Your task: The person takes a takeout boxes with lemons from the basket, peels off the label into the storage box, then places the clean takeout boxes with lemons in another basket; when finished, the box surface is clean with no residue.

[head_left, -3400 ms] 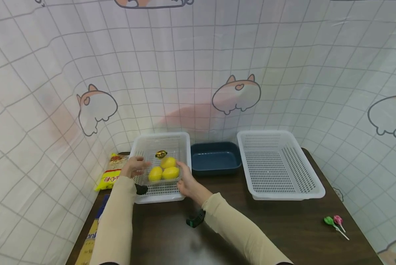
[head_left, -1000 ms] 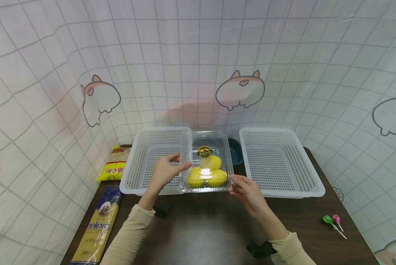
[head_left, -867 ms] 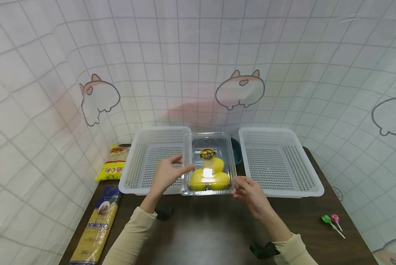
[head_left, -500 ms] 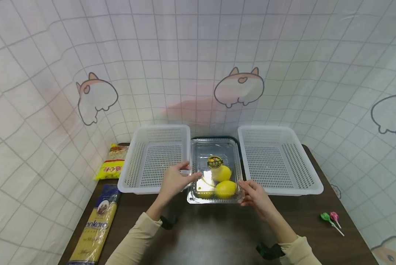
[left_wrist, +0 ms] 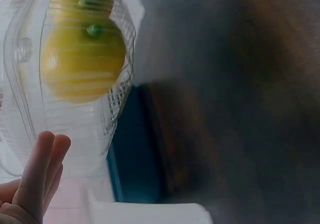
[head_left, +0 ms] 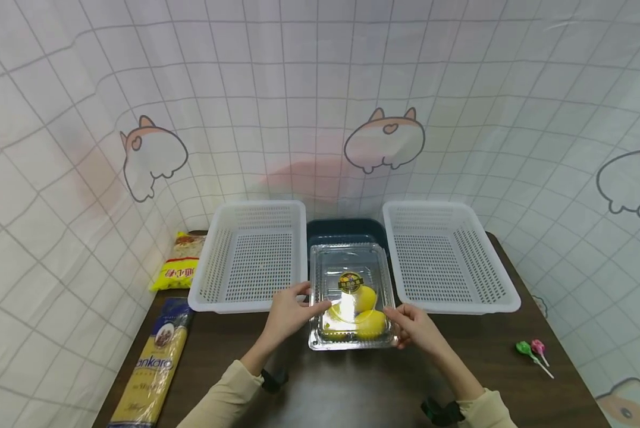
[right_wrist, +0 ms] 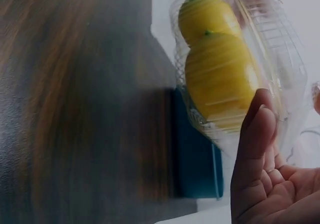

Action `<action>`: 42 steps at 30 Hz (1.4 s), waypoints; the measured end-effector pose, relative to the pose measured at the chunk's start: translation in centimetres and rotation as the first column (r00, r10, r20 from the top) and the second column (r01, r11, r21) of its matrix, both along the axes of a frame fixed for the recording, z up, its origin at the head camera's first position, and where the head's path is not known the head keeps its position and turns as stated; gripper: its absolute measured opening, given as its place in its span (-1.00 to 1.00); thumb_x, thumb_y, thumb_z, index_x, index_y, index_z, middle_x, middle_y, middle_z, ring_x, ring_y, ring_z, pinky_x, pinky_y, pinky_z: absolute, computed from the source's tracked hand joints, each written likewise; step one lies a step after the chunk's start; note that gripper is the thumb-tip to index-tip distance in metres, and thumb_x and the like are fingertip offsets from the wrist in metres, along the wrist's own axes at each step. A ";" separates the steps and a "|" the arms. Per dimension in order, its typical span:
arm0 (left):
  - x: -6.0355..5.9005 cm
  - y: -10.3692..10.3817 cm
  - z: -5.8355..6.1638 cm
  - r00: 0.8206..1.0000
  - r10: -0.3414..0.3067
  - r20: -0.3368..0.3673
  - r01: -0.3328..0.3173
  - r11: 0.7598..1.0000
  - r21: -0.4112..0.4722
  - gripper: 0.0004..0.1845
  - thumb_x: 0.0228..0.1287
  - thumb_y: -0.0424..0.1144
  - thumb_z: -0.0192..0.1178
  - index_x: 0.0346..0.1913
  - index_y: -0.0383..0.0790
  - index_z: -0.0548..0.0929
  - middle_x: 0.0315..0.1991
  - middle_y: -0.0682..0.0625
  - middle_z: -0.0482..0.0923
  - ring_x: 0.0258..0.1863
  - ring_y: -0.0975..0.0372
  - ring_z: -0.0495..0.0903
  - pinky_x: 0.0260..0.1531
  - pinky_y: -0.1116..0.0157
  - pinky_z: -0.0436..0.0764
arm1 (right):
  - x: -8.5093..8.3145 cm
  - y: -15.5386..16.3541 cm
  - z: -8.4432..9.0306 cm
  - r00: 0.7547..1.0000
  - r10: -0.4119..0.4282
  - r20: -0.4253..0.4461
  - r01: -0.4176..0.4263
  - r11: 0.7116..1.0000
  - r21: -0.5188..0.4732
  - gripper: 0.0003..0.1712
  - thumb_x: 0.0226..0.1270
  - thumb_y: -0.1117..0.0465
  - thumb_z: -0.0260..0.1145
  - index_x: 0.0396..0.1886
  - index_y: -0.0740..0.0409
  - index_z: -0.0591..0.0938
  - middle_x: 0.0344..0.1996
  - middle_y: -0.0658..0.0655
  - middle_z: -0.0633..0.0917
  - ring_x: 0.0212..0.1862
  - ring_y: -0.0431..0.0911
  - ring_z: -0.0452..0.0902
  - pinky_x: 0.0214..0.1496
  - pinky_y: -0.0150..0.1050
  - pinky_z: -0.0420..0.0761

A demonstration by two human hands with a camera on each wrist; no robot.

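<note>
Transparent plastic box [head_left: 331, 264], closed over yellow lemons [head_left: 370, 324], is clear of the table [head_left: 352, 389]. Left hand [head_left: 288, 318] and right hand [head_left: 419, 330] pinch its sides; setting it down seems undone.

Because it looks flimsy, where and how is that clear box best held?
I'd grip the clear box by both side rims, from left and right, towards its near end: the yellow fruit gathers there, so probably most weight does too.

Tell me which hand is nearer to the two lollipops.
Right. The right hand grips the right edge of the clear container, with the lollipops off to its right; the left hand is at the opposite edge, farther from them.
</note>
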State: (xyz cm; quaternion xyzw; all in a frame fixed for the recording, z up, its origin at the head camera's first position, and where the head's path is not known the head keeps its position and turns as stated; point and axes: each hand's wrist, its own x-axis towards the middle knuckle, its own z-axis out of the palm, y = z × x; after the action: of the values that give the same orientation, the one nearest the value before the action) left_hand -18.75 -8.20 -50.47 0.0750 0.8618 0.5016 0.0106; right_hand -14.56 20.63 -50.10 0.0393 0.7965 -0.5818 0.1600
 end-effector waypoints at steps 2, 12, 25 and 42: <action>0.3 0.0 -0.7 1.000 -0.013 -0.001 0.013 1.000 -0.004 -0.14 0.02 0.12 0.48 0.28 -0.39 0.54 0.05 -0.31 0.68 -0.23 -0.01 0.81 -0.35 0.24 0.77 | 0.2 0.0 -0.4 1.000 0.006 0.001 -0.006 1.000 0.031 -0.51 0.47 -0.13 0.18 -0.24 0.27 0.48 -0.65 -0.01 0.52 -0.57 -0.13 0.59 -0.41 -0.21 0.70; 0.8 0.1 -2.3 0.999 -0.039 -0.001 0.039 0.998 -0.057 -0.12 0.05 0.13 0.46 0.30 -0.42 0.50 0.08 -0.29 0.68 -0.24 0.02 0.82 -0.36 0.27 0.76 | 0.6 -0.1 -1.5 1.000 -0.015 0.025 0.010 0.982 0.190 -0.45 0.36 -0.22 0.26 -0.26 0.25 0.60 -0.62 0.07 0.66 -0.54 -0.08 0.67 -0.37 -0.14 0.73; 0.7 0.9 -4.7 0.995 -0.096 0.023 0.097 0.994 -0.053 -0.16 0.15 0.10 0.40 0.32 -0.48 0.46 0.11 -0.39 0.63 -0.25 0.04 0.82 -0.42 0.33 0.75 | 0.5 0.6 -2.8 1.000 -0.001 0.025 -0.007 0.954 0.299 -0.45 0.34 -0.22 0.26 -0.35 0.23 0.63 -0.63 0.08 0.69 -0.54 -0.07 0.69 -0.39 -0.14 0.75; 0.3 1.1 -5.7 0.995 -0.087 0.039 0.091 0.991 -0.096 -0.19 0.21 0.13 0.35 0.30 -0.46 0.49 0.10 -0.39 0.64 -0.27 0.07 0.82 -0.35 0.25 0.77 | -0.1 1.3 -2.7 0.991 0.121 0.065 -0.136 0.909 0.393 -0.37 0.37 -0.29 0.19 -0.25 0.24 0.69 -0.57 0.12 0.72 -0.51 -0.05 0.72 -0.39 -0.16 0.73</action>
State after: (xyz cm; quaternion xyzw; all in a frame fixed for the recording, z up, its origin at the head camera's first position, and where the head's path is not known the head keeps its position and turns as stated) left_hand -18.46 -7.09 -56.18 0.1041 0.8807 0.4592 0.0514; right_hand -14.65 21.90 -52.78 0.0298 0.8953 -0.3958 0.2022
